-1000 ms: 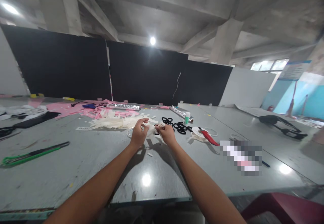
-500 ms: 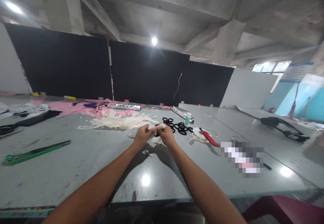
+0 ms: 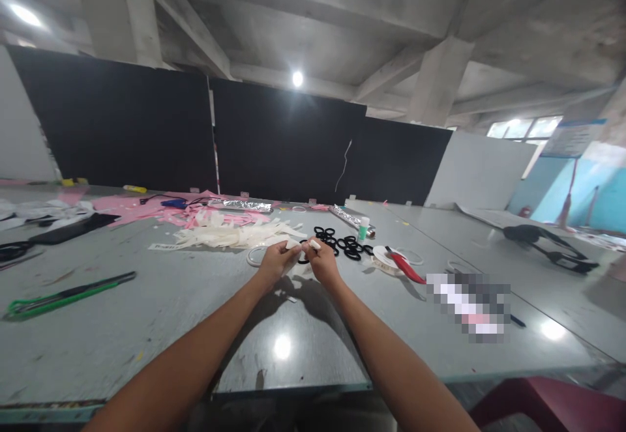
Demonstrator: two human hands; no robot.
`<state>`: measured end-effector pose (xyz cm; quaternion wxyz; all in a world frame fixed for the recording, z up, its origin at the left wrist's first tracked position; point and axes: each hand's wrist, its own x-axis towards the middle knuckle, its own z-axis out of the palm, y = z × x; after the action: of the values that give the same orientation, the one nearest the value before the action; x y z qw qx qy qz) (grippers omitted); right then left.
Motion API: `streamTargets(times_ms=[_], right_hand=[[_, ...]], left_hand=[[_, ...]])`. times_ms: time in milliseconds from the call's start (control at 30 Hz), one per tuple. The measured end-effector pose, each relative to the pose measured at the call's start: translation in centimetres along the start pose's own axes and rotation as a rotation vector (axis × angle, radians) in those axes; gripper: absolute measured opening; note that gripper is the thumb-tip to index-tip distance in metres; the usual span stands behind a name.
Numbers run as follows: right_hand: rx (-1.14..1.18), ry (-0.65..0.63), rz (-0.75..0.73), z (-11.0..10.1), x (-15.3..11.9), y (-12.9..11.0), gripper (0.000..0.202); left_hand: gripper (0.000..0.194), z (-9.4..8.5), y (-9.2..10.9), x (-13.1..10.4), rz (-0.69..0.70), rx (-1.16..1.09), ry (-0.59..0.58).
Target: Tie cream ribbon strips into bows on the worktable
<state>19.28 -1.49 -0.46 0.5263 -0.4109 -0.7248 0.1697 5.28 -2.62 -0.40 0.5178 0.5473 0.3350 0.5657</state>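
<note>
both the left hand [image 3: 275,262] and right hand [image 3: 323,262] pinch a white strip [image 3: 299,247] between closed fingertips; it looks light and limp, best gripped near its ends.

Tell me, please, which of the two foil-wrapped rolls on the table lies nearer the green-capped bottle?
The foil roll lying slantwise, right of the black rings: its near end reaches the bottle. The other foil roll lies farther left, by the pink scraps.

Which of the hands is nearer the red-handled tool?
Right. The right hand is just left of the red-handled tool; the left hand sits farther left, beyond it.
</note>
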Motion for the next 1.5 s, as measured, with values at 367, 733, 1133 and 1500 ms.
streamTargets(times_ms=[367,733,1133,1500], right_hand=[[0.052,0.044,0.18,1.2,1.5,1.4,0.035],[0.249,-0.181,0.45,1.1,12.3,4.5,0.03],[0.144,-0.158,0.601,2.4,21.3,13.4,0.025],[0.067,-0.237,0.736,7.1,24.8,17.8,0.024]], left_hand=[[0.038,-0.4,-0.5,1.7,-0.017,0.135,0.14],[0.034,-2.1,0.3,12.3,-0.047,0.106,0.208],[0.033,-7.9,-4.1,19.4,0.101,0.863,0.142],[0.014,-10.2,-6.1,18.0,0.187,1.031,-0.122]])
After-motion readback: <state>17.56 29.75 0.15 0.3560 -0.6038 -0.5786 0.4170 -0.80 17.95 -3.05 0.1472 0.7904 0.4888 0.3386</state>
